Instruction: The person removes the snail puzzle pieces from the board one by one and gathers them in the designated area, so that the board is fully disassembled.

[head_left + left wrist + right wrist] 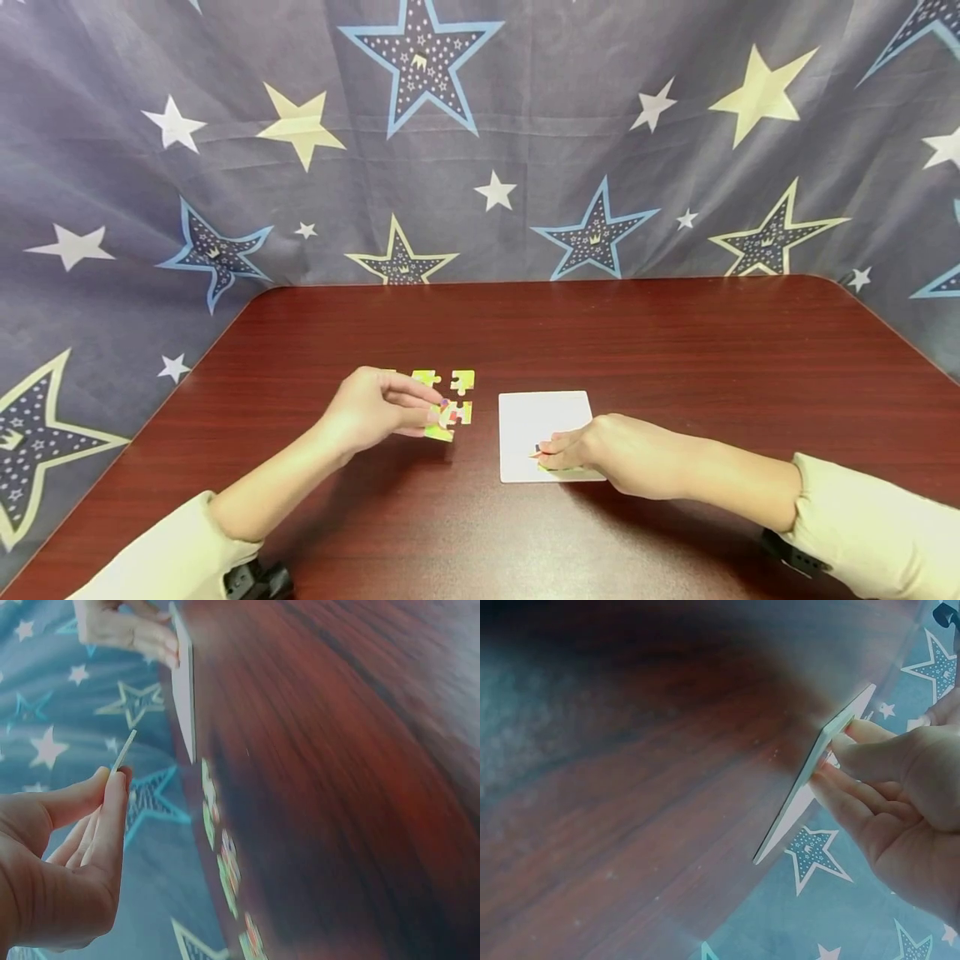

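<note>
My left hand [375, 408] pinches a colourful jigsaw piece [439, 432] between thumb and fingers. In the left wrist view that piece [124, 750] appears edge-on, raised off the table. Close to this hand lie several other jigsaw pieces [463, 381], partly hidden behind its fingers. Right of them a square white puzzle board [536, 417] lies flat. On its near part my right hand [633, 454] holds another jigsaw piece [555, 469] with thumb and fingertips against the board. Most of that piece is covered by the fingers.
The dark red wooden table [600, 333] extends around the board and pieces. Behind it hangs a grey curtain [480, 150] printed with stars. Both forearms wear pale sleeves [870, 517], with black wrist devices [258, 579] beneath.
</note>
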### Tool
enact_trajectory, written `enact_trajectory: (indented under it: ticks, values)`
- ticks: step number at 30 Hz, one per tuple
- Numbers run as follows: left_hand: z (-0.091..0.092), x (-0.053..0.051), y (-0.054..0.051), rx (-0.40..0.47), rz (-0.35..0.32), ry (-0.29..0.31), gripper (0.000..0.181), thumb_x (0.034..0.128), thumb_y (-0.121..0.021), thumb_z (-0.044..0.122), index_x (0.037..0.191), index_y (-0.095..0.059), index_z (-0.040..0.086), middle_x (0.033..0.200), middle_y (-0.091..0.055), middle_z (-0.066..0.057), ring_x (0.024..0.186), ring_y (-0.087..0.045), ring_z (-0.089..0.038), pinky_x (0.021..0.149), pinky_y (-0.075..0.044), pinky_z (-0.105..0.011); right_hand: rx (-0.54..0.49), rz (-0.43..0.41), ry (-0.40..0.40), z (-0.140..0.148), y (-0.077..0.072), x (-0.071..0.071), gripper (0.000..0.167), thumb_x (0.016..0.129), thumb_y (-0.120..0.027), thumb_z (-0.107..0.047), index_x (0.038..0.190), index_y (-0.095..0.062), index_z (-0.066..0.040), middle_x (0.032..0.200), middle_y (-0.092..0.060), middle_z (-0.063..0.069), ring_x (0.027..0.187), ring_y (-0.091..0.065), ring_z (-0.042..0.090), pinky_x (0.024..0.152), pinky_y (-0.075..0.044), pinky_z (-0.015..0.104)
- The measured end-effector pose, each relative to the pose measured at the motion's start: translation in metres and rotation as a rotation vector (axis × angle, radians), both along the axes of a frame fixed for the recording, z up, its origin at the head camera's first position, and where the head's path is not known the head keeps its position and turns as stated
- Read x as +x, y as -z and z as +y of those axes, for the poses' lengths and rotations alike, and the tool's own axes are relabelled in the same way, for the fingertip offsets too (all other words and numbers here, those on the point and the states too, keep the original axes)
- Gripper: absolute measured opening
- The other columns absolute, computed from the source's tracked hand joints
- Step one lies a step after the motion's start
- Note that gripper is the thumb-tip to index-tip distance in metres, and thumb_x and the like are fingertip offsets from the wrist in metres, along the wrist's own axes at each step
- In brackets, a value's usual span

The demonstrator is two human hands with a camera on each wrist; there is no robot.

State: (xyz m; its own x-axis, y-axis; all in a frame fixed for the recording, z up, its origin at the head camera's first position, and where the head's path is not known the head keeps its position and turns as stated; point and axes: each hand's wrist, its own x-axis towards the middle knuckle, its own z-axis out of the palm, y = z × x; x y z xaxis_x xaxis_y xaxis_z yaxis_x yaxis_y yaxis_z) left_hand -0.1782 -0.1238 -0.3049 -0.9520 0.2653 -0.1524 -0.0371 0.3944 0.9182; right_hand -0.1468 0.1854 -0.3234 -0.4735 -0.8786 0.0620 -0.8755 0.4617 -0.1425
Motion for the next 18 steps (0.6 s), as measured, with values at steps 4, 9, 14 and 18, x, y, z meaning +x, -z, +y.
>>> enact_trajectory:
  ticks: [4, 9, 14, 18]
  values:
    - [-0.023, 0.001, 0.000, -0.028, 0.000, -0.032, 0.030, 0.0784, -0.076, 0.006, 0.105, -0.071, -0.005, 0.091, -0.076, -0.014, 0.076, -0.072, -0.011, 0.075, -0.059, -0.039, -0.006, 0.002, -0.002, 0.000, 0.000, 0.000, 0.038, 0.091, -0.057, 0.002, 0.124, -0.066, -0.014, 0.125, -0.067, 0.003, 0.116, -0.064, 0.019, 0.090, -0.054, 0.033]
    - [-0.051, 0.004, 0.006, -0.071, -0.023, -0.078, 0.033, 0.0802, -0.075, 0.007, 0.109, -0.069, -0.006, 0.091, -0.076, -0.014, 0.079, -0.073, -0.009, 0.075, -0.059, -0.036, -0.012, 0.002, -0.001, 0.000, 0.000, 0.000, 0.038, 0.090, -0.058, 0.002, 0.123, -0.066, -0.014, 0.125, -0.067, 0.003, 0.115, -0.065, 0.019, 0.090, -0.055, 0.033]
    - [-0.072, 0.007, 0.016, -0.147, -0.039, -0.116, 0.032, 0.0788, -0.075, 0.006, 0.108, -0.069, -0.006, 0.088, -0.076, -0.012, 0.077, -0.072, -0.009, 0.073, -0.060, -0.034, -0.026, 0.003, -0.008, 0.000, 0.001, 0.000, 0.038, 0.089, -0.059, 0.003, 0.123, -0.067, -0.013, 0.125, -0.067, 0.004, 0.115, -0.065, 0.019, 0.090, -0.055, 0.033]
    - [-0.080, 0.007, 0.023, -0.180, -0.014, -0.121, 0.030, 0.0778, -0.075, 0.004, 0.105, -0.069, -0.008, 0.084, -0.076, -0.012, 0.072, -0.072, -0.010, 0.070, -0.060, -0.033, -0.034, 0.000, -0.009, -0.001, 0.002, 0.000, 0.038, 0.089, -0.059, 0.004, 0.122, -0.067, -0.013, 0.124, -0.067, 0.004, 0.115, -0.065, 0.019, 0.090, -0.054, 0.033]
